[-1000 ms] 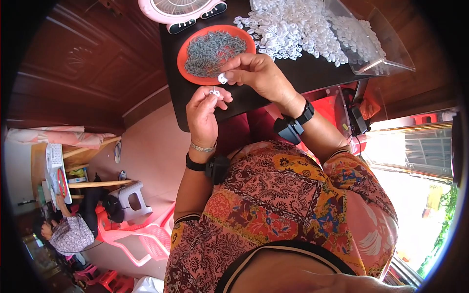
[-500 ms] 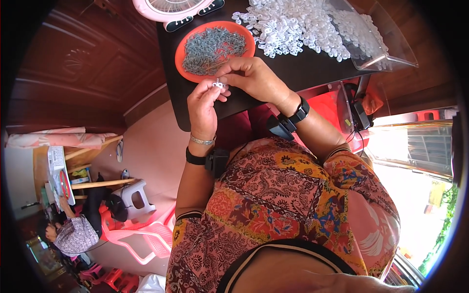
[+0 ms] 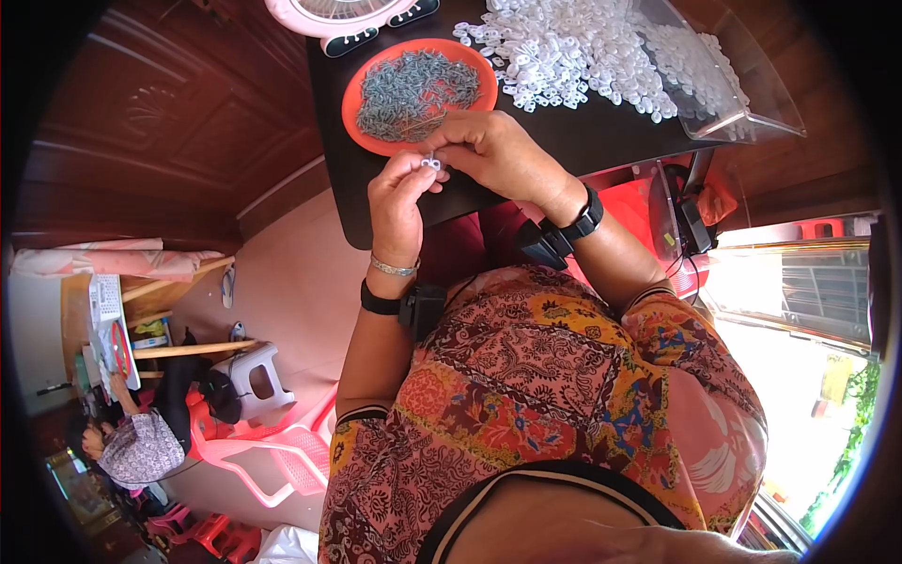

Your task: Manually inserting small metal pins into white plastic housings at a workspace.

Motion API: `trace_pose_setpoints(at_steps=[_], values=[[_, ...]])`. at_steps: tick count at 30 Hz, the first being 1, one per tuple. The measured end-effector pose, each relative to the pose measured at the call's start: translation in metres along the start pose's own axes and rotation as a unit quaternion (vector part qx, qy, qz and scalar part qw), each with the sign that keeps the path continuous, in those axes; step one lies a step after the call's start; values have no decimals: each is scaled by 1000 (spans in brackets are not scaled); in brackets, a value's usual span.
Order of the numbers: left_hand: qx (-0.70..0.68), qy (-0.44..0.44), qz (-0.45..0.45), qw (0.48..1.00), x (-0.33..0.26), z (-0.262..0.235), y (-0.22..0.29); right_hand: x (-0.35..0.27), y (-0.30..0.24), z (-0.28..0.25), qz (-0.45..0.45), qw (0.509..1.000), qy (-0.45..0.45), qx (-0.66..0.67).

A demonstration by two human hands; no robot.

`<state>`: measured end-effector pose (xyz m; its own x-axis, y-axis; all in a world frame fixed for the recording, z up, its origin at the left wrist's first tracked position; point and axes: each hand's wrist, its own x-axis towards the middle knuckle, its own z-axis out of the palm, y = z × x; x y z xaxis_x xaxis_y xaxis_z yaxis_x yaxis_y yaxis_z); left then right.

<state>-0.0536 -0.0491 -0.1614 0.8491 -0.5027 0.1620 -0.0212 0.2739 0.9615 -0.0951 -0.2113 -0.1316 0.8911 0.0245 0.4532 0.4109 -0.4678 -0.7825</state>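
Between the thumb and fingers of my left hand [image 3: 399,197] is a small white plastic clip [image 3: 431,164] with holes in it. My right hand [image 3: 498,155] meets it from the right, thumb and forefinger pinched together at the clip's upper edge. Whatever that pinch holds is too small to make out. Just beyond both hands lies an orange-red plate [image 3: 353,127] heaped with small grey metal screws or nails [image 3: 413,89]. A large pile of similar white plastic clips [image 3: 573,56] covers the table to the right.
A clear plastic bin [image 3: 742,122], tipped on its side, spills clips onto the dark table [image 3: 357,202]. A pink fan [image 3: 343,19] stands at the far left edge. Another person [image 3: 141,451] sits by a pink chair [image 3: 272,456] and a grey stool [image 3: 258,381] at lower left.
Both hands stay together at the clip, with barely any change of grip. The table and hands appear shifted slightly to the right in view.
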Motion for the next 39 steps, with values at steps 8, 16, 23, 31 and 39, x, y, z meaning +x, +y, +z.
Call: trace_pose_setpoints(at_steps=[8,16,23,31,39], values=[[-25,3,10,1000,1,-5,-4,-2,-2,-1,25,999,-24,30],[-129,3,2,992,2,-11,1,23,2,-25,11,989,55,-135],[-127,-45,6,991,4,-13,0,19,7,-14,47,994,-71,75],[-107,-47,-12,993,4,-13,-1,14,2,-10,43,992,-110,49],[-121,-37,-10,992,3,-11,2,12,5,-9,96,988,-96,77]])
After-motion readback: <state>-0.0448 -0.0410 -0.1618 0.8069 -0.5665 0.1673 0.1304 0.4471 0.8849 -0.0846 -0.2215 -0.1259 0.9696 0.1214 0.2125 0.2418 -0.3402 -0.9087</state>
